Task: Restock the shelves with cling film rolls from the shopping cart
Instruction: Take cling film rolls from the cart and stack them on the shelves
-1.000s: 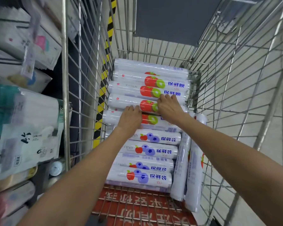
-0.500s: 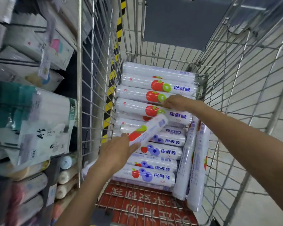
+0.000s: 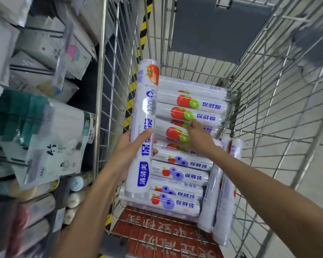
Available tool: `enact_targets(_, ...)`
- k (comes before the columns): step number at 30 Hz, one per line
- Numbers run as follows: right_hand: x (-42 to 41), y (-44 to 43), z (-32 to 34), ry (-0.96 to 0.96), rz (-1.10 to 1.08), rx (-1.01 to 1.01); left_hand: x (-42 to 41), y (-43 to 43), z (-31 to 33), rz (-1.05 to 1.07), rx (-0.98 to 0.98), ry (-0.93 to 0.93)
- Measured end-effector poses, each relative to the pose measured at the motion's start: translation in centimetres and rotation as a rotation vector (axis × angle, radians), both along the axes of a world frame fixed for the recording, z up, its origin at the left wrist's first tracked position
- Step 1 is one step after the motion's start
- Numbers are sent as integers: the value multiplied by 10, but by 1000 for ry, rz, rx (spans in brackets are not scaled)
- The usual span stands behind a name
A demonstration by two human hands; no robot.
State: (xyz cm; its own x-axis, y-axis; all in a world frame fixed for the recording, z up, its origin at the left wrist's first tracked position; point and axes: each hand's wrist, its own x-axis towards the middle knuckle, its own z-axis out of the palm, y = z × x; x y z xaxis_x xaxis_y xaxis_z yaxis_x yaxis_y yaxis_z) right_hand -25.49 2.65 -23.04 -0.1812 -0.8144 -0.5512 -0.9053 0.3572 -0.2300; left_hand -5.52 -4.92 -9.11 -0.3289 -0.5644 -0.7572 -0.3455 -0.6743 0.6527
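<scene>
White cling film roll (image 3: 147, 108) printed "120"; left hand (image 3: 124, 153) grips it.

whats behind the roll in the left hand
The roll in the left hand covers the left ends of the rolls stacked in the cart. Their printed middles and right ends show; what lies beneath the stack cannot be seen.

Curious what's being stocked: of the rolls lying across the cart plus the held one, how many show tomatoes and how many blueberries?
Tomato rolls: 6, two partly hidden, including the held roll in the left hand
Blueberry rolls: 4
Total: 10
</scene>
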Motion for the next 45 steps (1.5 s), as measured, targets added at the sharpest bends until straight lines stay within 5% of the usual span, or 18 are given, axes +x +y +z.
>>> enact_targets(4, -12, 18, 45, -174, -183, 62, -1, -1, 18, 50, 40, 114)
enact_targets(9, -17, 52, 139, -891, -609, -26, -1, 12, 57, 78, -128, 88)
enact_targets(14, 7, 73, 210, -1106, -721, -265, 7, 44, 110, 171, -334, 41)
enact_targets(20, 39, 108, 271, -1247, -594, -317, 53, 124, 169, 191, -412, 143)
enact_targets(27, 109, 147, 328, -1311, -258, -205, 134, 228, 225, 624, -417, 69)
enact_targets(37, 328, 222, 386, -1356, 143, 29, 296, 411, 270, 1096, -575, -85)
enact_targets(45, 500, 327, 383, -1442, 221, 315, 463, 555, 268, 1128, -625, -332)
